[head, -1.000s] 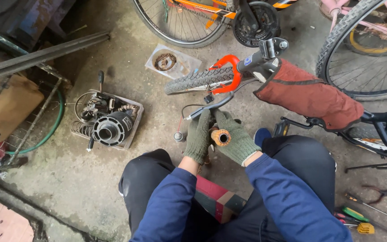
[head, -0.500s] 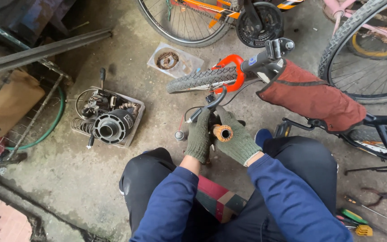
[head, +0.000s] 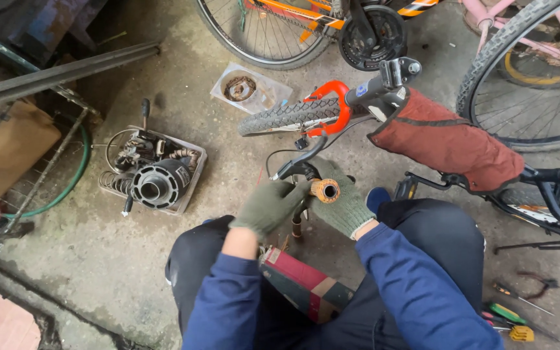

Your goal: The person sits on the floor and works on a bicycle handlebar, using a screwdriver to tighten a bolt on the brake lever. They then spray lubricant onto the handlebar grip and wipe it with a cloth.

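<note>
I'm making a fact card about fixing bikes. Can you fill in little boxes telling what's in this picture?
Place: grey concrete floor
Left hand: green knit glove, on the black brake lever end of the handlebar
Right hand: green knit glove, wrapped around the rusty orange handlebar tube end
Bike saddle: covered by dark red cloth
Nearby: shallow tray of black metal parts and springs
Tools: green and yellow handled screwdrivers
</note>
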